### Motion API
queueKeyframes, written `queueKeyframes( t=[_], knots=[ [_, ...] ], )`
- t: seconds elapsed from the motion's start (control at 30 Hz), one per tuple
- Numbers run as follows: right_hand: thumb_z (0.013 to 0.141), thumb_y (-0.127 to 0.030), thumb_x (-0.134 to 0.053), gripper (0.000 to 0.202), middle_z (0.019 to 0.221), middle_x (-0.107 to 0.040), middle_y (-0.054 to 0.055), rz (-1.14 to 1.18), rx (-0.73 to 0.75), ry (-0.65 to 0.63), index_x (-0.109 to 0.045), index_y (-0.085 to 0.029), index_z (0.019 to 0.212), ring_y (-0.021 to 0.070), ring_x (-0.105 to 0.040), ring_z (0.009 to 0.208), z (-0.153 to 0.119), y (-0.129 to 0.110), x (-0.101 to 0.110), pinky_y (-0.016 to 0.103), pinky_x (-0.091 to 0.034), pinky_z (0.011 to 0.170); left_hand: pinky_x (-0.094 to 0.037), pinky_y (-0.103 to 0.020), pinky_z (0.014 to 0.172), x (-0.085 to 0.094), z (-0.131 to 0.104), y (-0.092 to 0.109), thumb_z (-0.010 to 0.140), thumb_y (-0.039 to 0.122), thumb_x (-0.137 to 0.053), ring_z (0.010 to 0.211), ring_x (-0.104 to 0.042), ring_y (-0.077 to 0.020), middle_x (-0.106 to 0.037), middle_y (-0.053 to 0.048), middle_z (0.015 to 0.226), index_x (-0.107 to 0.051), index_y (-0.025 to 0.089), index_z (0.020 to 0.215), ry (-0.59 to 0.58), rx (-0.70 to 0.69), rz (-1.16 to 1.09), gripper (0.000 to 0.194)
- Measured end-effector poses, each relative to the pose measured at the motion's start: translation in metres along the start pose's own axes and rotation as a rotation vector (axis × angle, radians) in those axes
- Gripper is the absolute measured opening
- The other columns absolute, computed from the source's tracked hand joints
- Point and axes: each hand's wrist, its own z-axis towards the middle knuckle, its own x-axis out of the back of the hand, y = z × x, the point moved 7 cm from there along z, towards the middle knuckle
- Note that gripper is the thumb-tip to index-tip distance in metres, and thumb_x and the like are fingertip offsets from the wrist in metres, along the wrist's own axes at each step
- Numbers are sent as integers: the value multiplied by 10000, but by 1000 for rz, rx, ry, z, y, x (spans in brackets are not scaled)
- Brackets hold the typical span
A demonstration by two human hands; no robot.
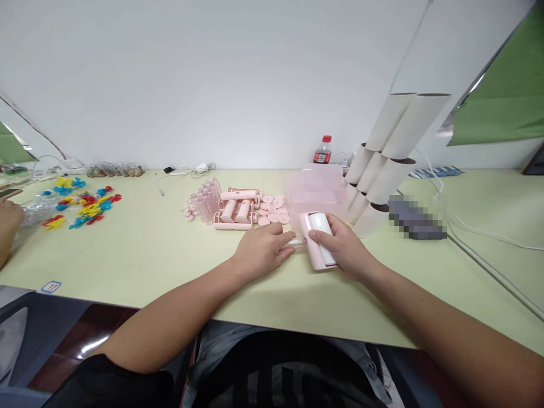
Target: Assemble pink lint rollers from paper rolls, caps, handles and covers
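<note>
My right hand [348, 249] is wrapped around a pink lint roller [313, 252] with a white roll in it, the thumb lying across the roll. Between the fingers and thumb of my left hand [260, 250] is a clear plastic tube [297, 242], its end at the lint roller's left side; whether they are joined I cannot tell. Behind my left hand lie several pink discs [272, 209] and a stack of pink roller frames [238, 209]. Left of those, clear pinkish tubes [206, 201] stand bunched beside small pink pieces [190, 212].
A translucent pink box [317, 195] stands behind my right hand, and white paper rolls [382, 164] are piled to its right. A cola bottle [323, 150], a pixelated dark object [416, 218] and cables are nearby. Colourful plastic pieces [89, 207] and another person's hand [9, 221] are at left.
</note>
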Motion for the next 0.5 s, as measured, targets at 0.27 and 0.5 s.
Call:
queueKeyframes(
  t=[0.27, 0.5],
  knots=[
    [787, -427, -650, 397, 996, -662, 29, -100, 31, 28, -555, -235, 1121, 217, -586, 814, -1, 4, 0, 305, -461, 671, -429, -274, 602, -5, -1, 3, 940, 393, -523, 747, -605, -163, -618, -33, 880, -662, 224, 1147, -26, -26, 35, 302],
    [797, -428, -638, 384, 1015, -648, 37, -144, 37, 8, -541, -232, 1113, 220, -579, 814, -5, 0, -3, 315, -461, 683, -418, -266, 584, -3, -1, 6, 954, 392, -500, 760, -623, -172, -647, -37, 862, -673, 195, 1070, -39, -78, -7, 286]
  ],
)
